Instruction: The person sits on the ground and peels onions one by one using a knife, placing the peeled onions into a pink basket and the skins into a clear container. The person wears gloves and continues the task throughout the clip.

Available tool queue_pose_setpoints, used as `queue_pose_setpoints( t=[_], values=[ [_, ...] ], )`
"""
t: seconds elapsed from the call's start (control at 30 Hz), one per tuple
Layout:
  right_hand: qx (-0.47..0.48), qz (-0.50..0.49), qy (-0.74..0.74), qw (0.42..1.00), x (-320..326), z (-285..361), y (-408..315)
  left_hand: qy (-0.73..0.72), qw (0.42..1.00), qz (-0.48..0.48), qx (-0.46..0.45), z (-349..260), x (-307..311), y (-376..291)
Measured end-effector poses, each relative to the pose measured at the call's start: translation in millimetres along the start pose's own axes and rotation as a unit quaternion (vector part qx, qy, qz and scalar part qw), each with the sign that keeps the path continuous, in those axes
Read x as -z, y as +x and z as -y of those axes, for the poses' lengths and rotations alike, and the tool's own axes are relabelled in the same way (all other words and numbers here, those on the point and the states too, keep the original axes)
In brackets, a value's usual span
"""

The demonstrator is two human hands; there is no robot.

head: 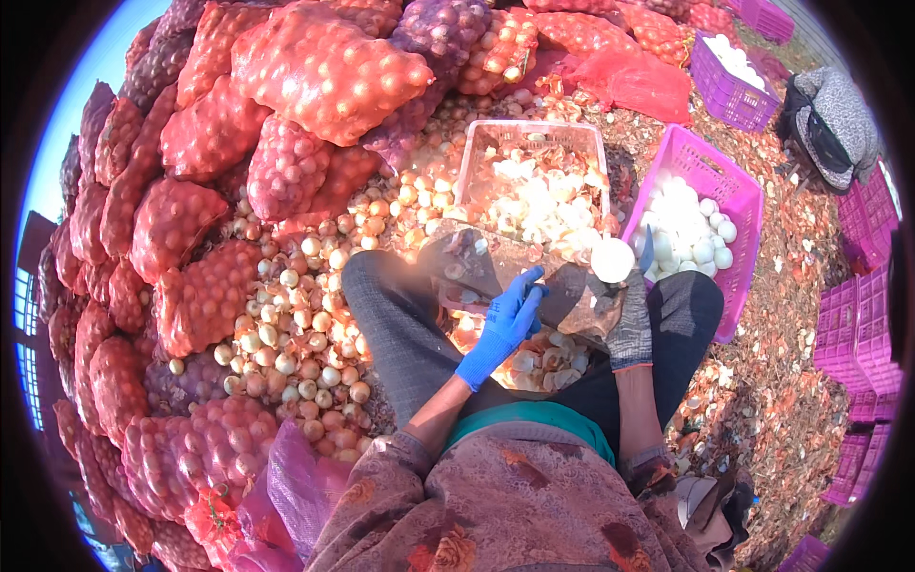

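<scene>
My left hand (504, 322), in a blue coated glove, hovers above a worn wooden board (486, 268) between my knees. Its fingers are loosely bent and apart, and nothing shows in them. My right hand (632, 325) wears a dark grey knit glove and grips a knife, whose blade (647, 250) points away from me; the handle is hidden in the fist. A peeled white onion (612, 260) is just beyond that hand's fingers; whether they touch it is unclear. Beside my right knee, a magenta plastic crate (743, 193) contains many peeled onions (686, 229).
Beyond the board a pale crate (536, 129) is heaped with onion skins (550, 193). Loose unpeeled onions (307, 329) spread at left, below stacked red mesh sacks (329, 71). Purple crates (854, 329) line the right side, near a cushioned seat (833, 129). Skins litter the ground (793, 286).
</scene>
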State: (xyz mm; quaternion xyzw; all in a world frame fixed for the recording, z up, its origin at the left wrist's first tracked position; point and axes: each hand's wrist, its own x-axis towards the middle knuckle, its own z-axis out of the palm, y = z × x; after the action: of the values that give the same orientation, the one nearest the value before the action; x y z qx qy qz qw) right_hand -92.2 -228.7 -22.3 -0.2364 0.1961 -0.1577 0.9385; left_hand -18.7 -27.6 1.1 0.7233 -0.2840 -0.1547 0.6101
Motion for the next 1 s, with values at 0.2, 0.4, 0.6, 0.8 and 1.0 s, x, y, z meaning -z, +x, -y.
queue_pose_setpoints(
  t=[0.2, 0.4, 0.6, 0.8, 1.0],
  values=[
    [0.129, -0.092, -0.176, 0.972, -2.0, 18.9, 25.8, 0.232, 0.948, -0.105, -0.189, -66.2, 54.6, 6.9],
    [0.053, -0.006, -0.608, 0.792, -46.1, -60.3, 5.7, 0.173, 0.907, -0.353, -0.153, -90.1, 206.7, 18.1],
    [0.114, 0.041, -0.784, 0.609, -3.5, -62.3, 59.2, 0.360, 0.892, -0.261, 0.081, 69.5, 327.9, 51.1],
    [0.100, -0.110, -0.805, 0.574, -3.8, -94.4, 49.7, 0.429, 0.889, 0.004, 0.160, 274.3, 323.5, 107.3],
    [0.157, -0.069, -0.862, 0.476, 20.7, -90.7, 36.4, 0.416, 0.877, 0.145, 0.192, 324.0, 315.3, 179.2]
  ],
)
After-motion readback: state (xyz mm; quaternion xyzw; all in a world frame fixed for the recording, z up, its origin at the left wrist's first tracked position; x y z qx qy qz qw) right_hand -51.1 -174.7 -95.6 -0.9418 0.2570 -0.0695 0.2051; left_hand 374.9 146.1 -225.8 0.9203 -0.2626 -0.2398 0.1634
